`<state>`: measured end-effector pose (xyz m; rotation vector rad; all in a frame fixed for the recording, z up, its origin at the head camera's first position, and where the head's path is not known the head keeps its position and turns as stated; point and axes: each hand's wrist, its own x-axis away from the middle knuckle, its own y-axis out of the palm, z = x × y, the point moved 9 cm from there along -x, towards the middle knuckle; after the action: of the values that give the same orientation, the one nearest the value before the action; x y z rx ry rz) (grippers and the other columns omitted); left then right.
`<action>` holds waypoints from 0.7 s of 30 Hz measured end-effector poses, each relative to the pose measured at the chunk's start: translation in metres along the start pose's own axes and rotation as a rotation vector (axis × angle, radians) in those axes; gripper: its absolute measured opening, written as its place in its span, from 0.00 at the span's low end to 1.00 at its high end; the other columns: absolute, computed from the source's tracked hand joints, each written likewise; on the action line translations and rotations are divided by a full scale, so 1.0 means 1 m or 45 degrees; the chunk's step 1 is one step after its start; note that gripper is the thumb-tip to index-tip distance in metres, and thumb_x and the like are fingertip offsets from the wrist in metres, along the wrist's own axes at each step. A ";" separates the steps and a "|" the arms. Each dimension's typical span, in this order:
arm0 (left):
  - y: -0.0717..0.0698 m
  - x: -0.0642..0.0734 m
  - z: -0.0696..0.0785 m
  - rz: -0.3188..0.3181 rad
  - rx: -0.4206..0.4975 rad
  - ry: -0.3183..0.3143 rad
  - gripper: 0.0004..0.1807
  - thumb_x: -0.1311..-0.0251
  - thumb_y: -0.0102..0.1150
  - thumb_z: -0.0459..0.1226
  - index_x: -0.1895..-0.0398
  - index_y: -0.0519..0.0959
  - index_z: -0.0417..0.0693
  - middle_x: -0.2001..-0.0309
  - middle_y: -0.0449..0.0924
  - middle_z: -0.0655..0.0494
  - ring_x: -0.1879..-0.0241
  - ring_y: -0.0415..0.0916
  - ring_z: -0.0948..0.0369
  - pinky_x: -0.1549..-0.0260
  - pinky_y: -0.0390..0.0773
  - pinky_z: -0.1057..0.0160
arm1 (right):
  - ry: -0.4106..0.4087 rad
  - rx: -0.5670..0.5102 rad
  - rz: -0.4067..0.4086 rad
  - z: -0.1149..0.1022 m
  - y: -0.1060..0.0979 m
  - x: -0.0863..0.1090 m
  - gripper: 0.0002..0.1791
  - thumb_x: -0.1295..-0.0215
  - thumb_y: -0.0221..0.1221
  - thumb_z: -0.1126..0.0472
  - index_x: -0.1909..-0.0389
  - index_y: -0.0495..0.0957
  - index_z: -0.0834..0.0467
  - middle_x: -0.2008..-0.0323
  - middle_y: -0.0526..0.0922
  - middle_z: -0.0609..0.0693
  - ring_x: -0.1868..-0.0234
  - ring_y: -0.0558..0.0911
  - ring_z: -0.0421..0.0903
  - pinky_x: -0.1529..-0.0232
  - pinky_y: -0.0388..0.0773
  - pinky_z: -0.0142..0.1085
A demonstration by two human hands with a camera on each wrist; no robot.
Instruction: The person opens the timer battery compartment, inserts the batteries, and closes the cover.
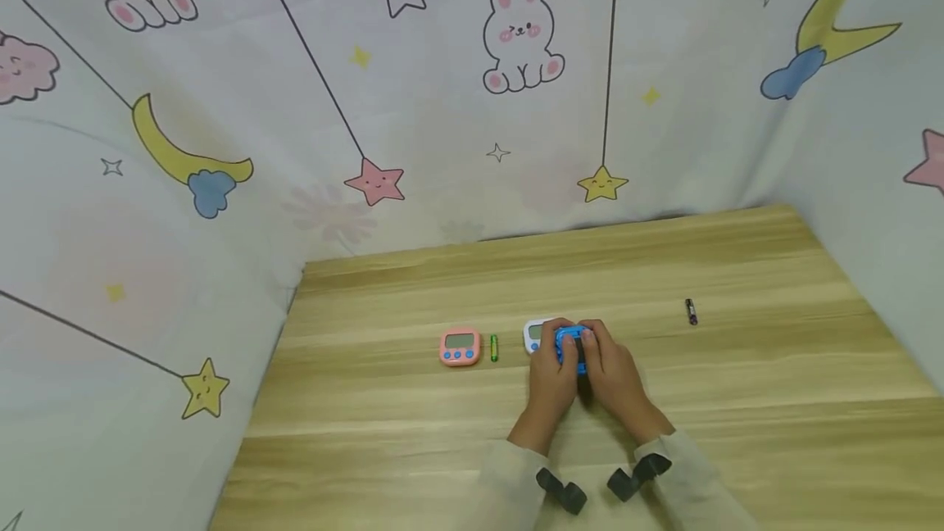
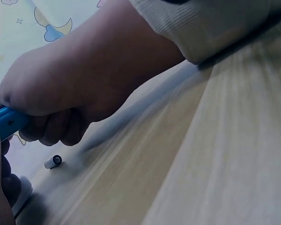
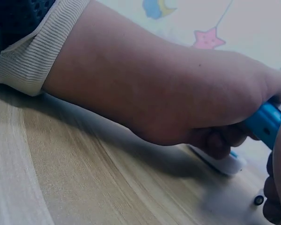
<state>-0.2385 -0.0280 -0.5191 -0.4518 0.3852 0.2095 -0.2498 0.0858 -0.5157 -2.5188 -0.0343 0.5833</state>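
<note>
while two pale sleeves (image 1: 512,486) sit closest to us, the left hand (image 1: 553,375) and right hand (image 1: 614,371) are both gripping a blue device (image 1: 574,333), thumbs on top, up off the wooden worktop (image 1: 391,424)! there's a white timer (image 1: 535,335), half hidden by the left hand; left of it a green battery (image 1: 494,348), then a pink timer (image 1: 460,347); farther out, right, a dark battery (image 1: 691,311); behind everything, a printed curtain (image 1: 442,80).
</note>
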 end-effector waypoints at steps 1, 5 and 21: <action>0.000 0.000 -0.001 0.001 -0.009 -0.005 0.11 0.28 0.43 0.42 0.48 0.71 0.55 0.67 0.82 0.54 0.72 0.75 0.64 0.73 0.76 0.64 | -0.002 0.015 -0.006 0.000 0.000 0.000 0.12 0.22 0.43 0.59 0.50 0.73 0.59 0.68 0.84 0.57 0.72 0.81 0.52 0.69 0.76 0.50; -0.002 0.001 -0.002 0.009 -0.030 -0.013 0.11 0.29 0.43 0.42 0.48 0.71 0.55 0.67 0.82 0.54 0.72 0.75 0.64 0.73 0.76 0.64 | -0.001 0.051 -0.021 -0.002 0.004 0.001 0.12 0.22 0.43 0.60 0.49 0.72 0.59 0.69 0.84 0.58 0.72 0.81 0.54 0.70 0.76 0.52; -0.004 0.002 -0.002 -0.007 0.005 -0.045 0.11 0.30 0.44 0.40 0.49 0.71 0.52 0.64 0.82 0.53 0.68 0.77 0.63 0.69 0.77 0.63 | -0.014 0.104 -0.056 -0.008 0.005 0.002 0.13 0.22 0.42 0.60 0.47 0.71 0.58 0.70 0.84 0.59 0.74 0.81 0.55 0.71 0.76 0.51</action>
<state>-0.2360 -0.0319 -0.5206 -0.4447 0.3497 0.2107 -0.2450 0.0785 -0.5133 -2.4297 -0.0685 0.5697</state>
